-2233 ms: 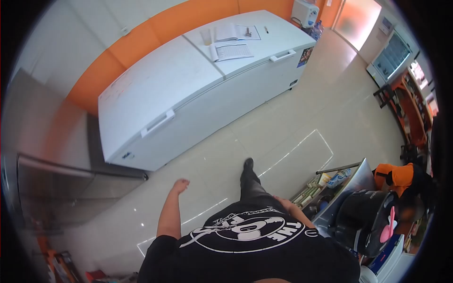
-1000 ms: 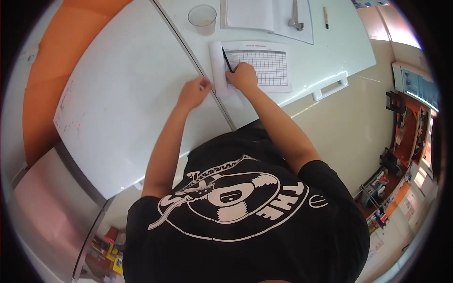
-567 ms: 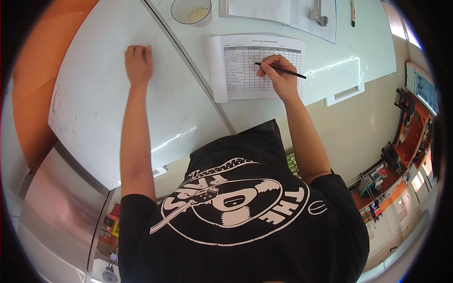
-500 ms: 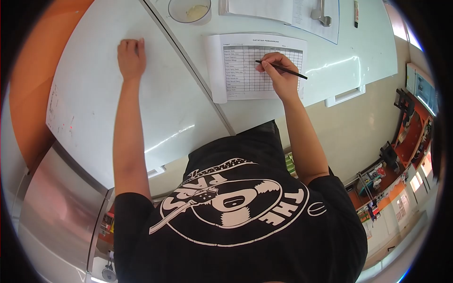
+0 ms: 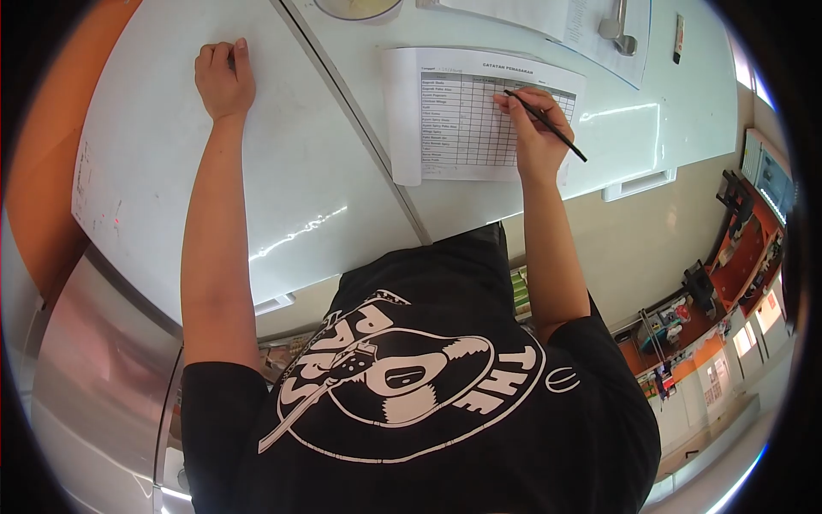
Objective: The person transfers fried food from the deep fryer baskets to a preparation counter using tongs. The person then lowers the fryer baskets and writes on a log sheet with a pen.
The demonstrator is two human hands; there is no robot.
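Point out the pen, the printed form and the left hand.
pen [image 5: 548, 127], head view, middle of its black barrel.
printed form [image 5: 467, 128], head view, on the table grid.
left hand [image 5: 224, 79], head view, back of the hand.

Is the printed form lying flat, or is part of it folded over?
Partly folded: the form has its left edge curled back in a plain white strip, while the gridded part lies flat under the right hand holding the pen.
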